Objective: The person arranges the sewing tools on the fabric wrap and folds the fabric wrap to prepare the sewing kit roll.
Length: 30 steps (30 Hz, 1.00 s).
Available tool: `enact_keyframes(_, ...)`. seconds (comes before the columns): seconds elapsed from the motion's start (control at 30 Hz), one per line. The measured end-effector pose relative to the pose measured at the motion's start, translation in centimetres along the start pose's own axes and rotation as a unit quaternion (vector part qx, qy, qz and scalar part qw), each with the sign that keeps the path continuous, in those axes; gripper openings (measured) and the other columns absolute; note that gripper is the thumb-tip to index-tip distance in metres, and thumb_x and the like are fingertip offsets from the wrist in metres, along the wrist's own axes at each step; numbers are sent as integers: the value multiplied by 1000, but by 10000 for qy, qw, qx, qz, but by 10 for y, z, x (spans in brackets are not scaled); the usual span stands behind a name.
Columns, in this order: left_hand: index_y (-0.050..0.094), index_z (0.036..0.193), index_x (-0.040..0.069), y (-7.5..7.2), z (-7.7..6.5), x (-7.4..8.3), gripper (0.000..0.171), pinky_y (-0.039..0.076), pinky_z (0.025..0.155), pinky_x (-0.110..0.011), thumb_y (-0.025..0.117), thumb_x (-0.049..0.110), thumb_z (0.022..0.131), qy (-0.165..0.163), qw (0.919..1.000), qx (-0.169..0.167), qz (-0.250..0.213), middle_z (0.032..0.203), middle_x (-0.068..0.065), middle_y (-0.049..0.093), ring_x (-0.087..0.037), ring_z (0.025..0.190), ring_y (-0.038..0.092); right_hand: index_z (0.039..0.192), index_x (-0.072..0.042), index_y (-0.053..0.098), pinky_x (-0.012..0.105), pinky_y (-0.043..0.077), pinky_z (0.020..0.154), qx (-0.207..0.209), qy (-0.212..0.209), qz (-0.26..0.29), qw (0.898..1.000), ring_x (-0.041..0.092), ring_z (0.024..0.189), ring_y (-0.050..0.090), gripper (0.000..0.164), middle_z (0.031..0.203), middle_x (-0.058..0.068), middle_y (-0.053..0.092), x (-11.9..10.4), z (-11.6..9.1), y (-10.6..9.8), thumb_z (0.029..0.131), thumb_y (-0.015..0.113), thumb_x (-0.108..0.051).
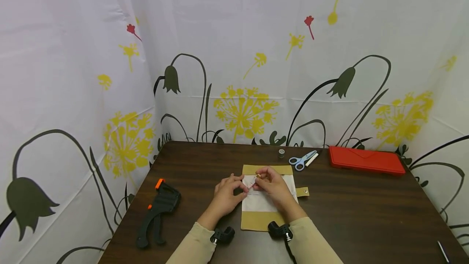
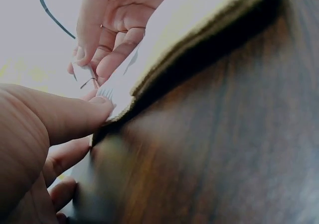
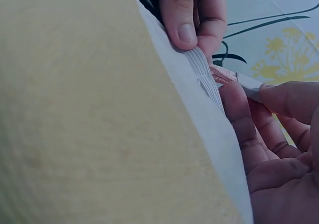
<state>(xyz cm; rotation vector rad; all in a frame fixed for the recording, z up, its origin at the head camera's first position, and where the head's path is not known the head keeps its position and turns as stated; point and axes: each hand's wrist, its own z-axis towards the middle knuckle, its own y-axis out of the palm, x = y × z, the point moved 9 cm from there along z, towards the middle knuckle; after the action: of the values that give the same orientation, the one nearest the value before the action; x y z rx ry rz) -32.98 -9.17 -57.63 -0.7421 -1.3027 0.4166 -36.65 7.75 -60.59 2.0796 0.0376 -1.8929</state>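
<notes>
Left hand (image 1: 226,194) pinches the ribbed elastic strip (image 3: 199,67) on the tan case (image 1: 254,220), which lies under both hands; right hand (image 1: 272,188) grips a small slim item (image 3: 225,74) just beside the strip. Likely step: fitting item to elastic; next move probably needs steady elastic and a lined-up tip. Open bench (image 1: 351,211) right of right hand, past snap tab (image 1: 302,192); bar clamp (image 1: 167,199) left of left hand.

Reaching inward and up from the bottom edge with sleeved left forearm (image 1: 193,243) and right forearm (image 1: 313,243). Pinching between thumb and fingers with left hand (image 1: 226,194) and right hand (image 1: 275,190), close together at lower centre.
</notes>
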Motion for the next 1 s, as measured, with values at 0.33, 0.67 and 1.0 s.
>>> enact_keyframes(0.33, 74, 91, 29, -2, -1, 2, 13, 23, 121, -73, 81, 20, 98, -30, 9999, 101, -87, 161, -6, 62, -44, 159, 40, 133, 9, 56, 28, 66, 73, -205, -91, -342, 9992, 15, 83, 73, 32, 105, 8, 64, -1, -1, 2, 104, 68, 2)
enact_keyframes(0.67, 73, 93, 29, -4, 0, 3, 12, 23, 120, -73, 81, 21, 98, 19, 9998, 110, -169, 160, -6, 62, -44, 160, 40, 129, -4, 64, 21, 41, 48, -146, -211, -1050, 9941, 14, 68, 61, 26, 109, 15, 66, -7, -7, 3, 105, 71, -8)
enact_keyframes(1.0, 71, 90, 28, -3, -2, 4, 15, 20, 121, -75, 80, 22, 100, 22, 9995, 156, -270, 160, -8, 62, -45, 161, 37, 124, -2, 66, 26, 57, 56, -193, -149, -1279, 9915, 17, 77, 67, 26, 100, 10, 68, -6, -7, 6, 100, 77, -3)
